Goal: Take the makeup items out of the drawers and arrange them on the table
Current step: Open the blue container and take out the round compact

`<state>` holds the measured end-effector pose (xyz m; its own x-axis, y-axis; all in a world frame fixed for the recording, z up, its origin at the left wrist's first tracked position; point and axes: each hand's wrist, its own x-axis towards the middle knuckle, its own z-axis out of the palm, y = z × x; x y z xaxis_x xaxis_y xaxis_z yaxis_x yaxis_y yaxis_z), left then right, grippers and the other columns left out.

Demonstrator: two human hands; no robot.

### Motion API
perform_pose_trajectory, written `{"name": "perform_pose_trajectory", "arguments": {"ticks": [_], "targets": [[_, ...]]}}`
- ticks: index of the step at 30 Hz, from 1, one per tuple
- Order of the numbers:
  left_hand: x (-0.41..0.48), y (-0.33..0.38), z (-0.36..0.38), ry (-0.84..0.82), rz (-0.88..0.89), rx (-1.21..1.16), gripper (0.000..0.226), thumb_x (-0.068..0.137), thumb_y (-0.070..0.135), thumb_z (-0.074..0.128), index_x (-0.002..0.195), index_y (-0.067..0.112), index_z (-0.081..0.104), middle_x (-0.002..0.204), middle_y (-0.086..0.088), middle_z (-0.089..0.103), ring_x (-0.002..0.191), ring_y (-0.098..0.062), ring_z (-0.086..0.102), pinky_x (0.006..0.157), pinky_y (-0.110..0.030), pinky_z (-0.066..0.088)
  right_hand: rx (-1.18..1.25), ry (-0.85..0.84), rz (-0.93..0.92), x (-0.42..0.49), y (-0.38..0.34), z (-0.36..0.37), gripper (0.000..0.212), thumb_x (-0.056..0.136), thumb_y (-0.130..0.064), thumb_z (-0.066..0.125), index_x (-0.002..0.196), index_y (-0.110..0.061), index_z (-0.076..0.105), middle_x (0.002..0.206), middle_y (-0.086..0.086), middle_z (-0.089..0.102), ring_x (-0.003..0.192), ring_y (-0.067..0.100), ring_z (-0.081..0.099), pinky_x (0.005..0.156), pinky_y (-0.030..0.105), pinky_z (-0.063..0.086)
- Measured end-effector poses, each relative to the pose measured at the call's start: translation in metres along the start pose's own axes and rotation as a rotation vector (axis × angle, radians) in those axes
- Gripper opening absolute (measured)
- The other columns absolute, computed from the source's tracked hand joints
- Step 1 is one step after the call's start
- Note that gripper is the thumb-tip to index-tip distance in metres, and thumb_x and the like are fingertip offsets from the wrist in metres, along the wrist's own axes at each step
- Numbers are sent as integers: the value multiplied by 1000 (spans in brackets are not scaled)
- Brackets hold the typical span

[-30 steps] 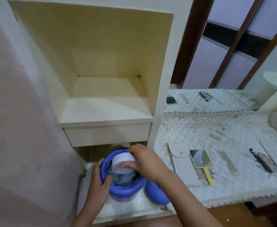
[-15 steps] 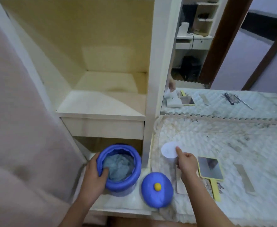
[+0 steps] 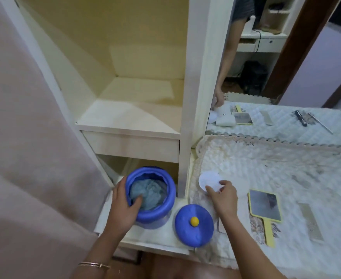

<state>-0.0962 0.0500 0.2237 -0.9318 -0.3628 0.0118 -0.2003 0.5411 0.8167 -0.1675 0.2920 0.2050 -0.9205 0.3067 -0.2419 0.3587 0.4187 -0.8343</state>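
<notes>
A blue round container (image 3: 163, 212) stands open in the pulled-out lower drawer (image 3: 157, 241), with grey-blue cloth inside. My left hand (image 3: 123, 208) grips its left rim, thumb inside. Its blue lid (image 3: 193, 225) with a yellow knob lies beside it to the right. My right hand (image 3: 224, 197) pinches a white round pad (image 3: 208, 179) at the left end of the quilted table cover (image 3: 266, 174). A yellow hand mirror (image 3: 265, 206) lies to the right of that hand.
A pale comb (image 3: 310, 224) lies right of the mirror. The wall mirror (image 3: 286, 57) behind the table reflects a black tool, a thin metal tool and a person's arm. An open shelf (image 3: 133, 113) and a closed drawer sit above the container. A pink curtain (image 3: 24, 137) hangs at the left.
My right hand lifted the white pad out of the blue container and carried it right onto the table cover. The left hand stayed on the container rim.
</notes>
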Motion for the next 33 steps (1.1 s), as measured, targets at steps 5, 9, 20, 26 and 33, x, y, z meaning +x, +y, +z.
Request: {"name": "perform_pose_trajectory", "arguments": {"ticks": [5,9,20,26,33], "targets": [[1,-2,1,11,35,-45,60,79,-1,61,133,10,38,130,-13,44,124,-25,39,100,-25,29,-465,-404,-177,-51,22,13,38,74,-34,70,105,-16,56,86,-2,46,83,21,53,70,28,38],[5,-9,1,-20,23,-75,60,79,1,62,134,8,37,134,-13,42,127,-27,38,106,-30,29,-613,-337,-284,-63,33,16,27,86,-26,54,109,-11,53,110,9,54,106,27,54,73,30,35],[10,-17,-9,-72,-72,-367,41,91,3,47,132,6,41,139,-14,42,126,-21,39,104,-26,27,-378,-515,-572,-97,-103,-33,18,80,-18,66,77,-33,58,87,-1,62,80,8,54,72,14,40],[11,-6,-25,-142,-145,-534,35,98,20,32,129,13,45,128,-1,47,114,-9,42,96,-22,29,-511,-306,-718,-92,-116,55,27,88,-18,53,114,-13,59,111,11,55,106,26,50,87,29,40],[11,-6,-29,-238,-118,-526,27,90,22,53,113,33,42,120,7,47,111,-11,47,95,-27,38,-560,-292,-720,-93,-103,76,29,93,-19,45,119,-11,56,112,12,53,104,26,52,88,33,44]]}}
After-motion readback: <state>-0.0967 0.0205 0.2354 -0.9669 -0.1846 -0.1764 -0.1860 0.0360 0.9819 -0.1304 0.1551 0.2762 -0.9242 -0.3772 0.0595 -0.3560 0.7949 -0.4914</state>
